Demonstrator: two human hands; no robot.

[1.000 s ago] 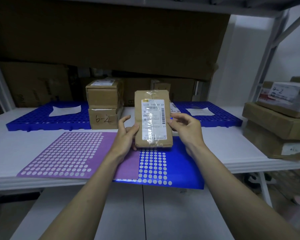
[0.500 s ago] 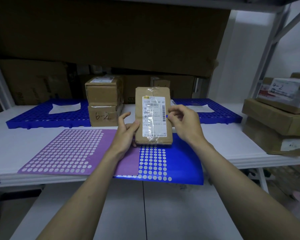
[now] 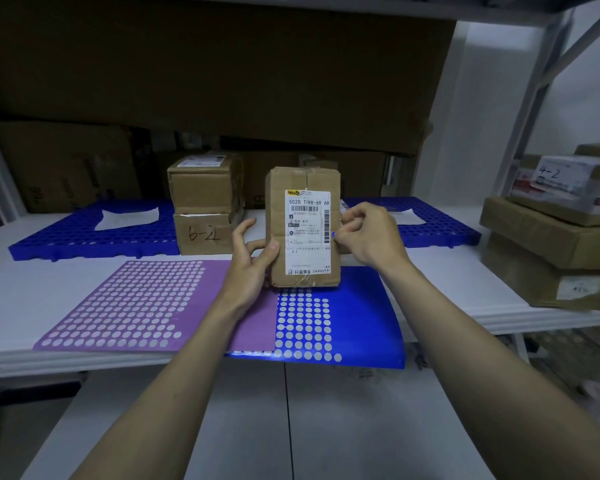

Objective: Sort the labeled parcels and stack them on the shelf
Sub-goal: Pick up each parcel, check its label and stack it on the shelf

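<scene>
Brown labeled parcel (image 3: 303, 227) upright above the white shelf (image 3: 49, 292), over the blue dotted sheet (image 3: 361, 323) beside the purple dotted sheet (image 3: 125, 306). Left hand (image 3: 252, 268) in a grasping grip on its lower left edge, thumb on the front face. Right hand (image 3: 368, 233) curled at its right edge, fingertips pinching beside the white label. Behind, two stacked boxes (image 3: 205, 209), the lower marked 6-2, on a blue grid mat (image 3: 84, 233). More parcels (image 3: 551, 244) stacked at right.

held parcel (image 3: 303, 227) label: "502D T198-69 69" | lower stacked box (image 3: 204, 233): "6-2" | right parcel (image 3: 561, 183): "4-2"
</scene>
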